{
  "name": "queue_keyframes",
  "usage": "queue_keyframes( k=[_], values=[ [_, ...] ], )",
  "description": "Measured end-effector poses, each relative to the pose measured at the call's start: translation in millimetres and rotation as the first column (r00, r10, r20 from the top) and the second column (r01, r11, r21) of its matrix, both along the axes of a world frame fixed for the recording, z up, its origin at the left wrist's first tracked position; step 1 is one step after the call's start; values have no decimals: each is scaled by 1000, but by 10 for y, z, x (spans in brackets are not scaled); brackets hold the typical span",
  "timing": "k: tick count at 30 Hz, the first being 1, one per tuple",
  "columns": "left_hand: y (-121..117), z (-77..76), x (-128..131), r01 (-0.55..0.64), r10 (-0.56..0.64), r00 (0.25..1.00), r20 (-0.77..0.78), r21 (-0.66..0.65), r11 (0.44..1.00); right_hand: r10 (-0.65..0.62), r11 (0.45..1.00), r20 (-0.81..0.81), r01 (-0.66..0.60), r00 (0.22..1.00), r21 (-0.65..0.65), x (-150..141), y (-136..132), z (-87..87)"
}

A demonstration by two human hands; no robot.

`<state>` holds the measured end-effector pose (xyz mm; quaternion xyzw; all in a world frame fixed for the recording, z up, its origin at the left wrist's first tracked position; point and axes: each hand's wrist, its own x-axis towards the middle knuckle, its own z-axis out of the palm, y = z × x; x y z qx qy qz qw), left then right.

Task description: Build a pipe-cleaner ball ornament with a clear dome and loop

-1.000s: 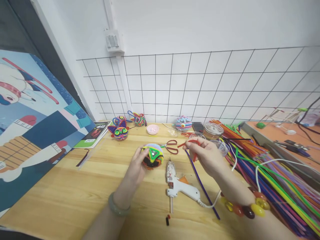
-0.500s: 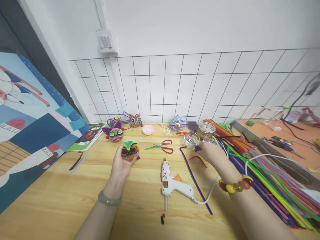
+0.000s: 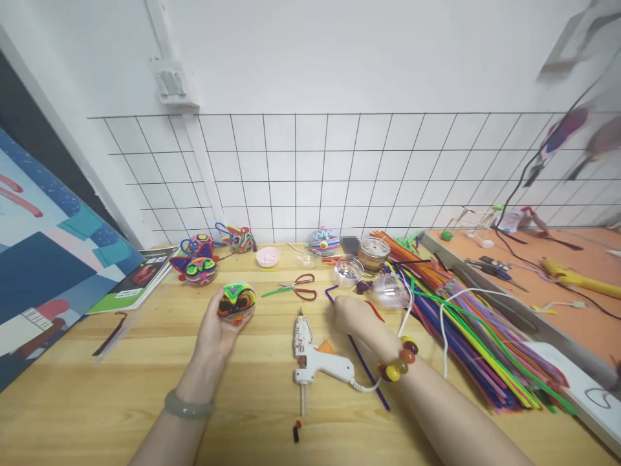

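My left hand [image 3: 220,327] cups a round ornament [image 3: 237,301] with a multicoloured face of green, orange and black, its fingers wrapped round the underside. My right hand [image 3: 353,317] is over a purple pipe cleaner [image 3: 363,357] on the table, palm down. Its fingers look curled, but their tips are hidden, so I cannot make out what they hold. Left of it lies a white hot glue gun [image 3: 323,364], nozzle pointing away. Red-handled scissors [image 3: 303,288] lie beyond the gun. An orange-red pipe cleaner piece [image 3: 375,310] and a dark purple tassel [image 3: 363,287] are near my right hand.
Similar ornaments [image 3: 200,270] and a pink bowl [image 3: 268,257] stand along the back. Clear bowls [image 3: 348,269] are behind my right hand. A pile of pipe cleaners [image 3: 478,336], crossed by white cable, fills the right. Books [image 3: 129,285] and a patterned board [image 3: 58,252] are left.
My right hand has moved left and nearer, from beside the clear bowls to over the purple pipe cleaner. My left hand still holds the ornament. The view has turned right.
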<state>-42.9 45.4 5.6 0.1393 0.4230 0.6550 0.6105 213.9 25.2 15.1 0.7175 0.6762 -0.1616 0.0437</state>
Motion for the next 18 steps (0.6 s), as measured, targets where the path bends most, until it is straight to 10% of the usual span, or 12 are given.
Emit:
queue_keyframes(
  k=[11,18],
  values=[
    [-112,7,155,137,-136,987,87,-11,990,106,991,-282,-79,954,107,361,18,354],
    [-119,-11,143,148,-146,985,92,-12,989,83,991,-235,-55,969,122,64,-36,11]
  ],
)
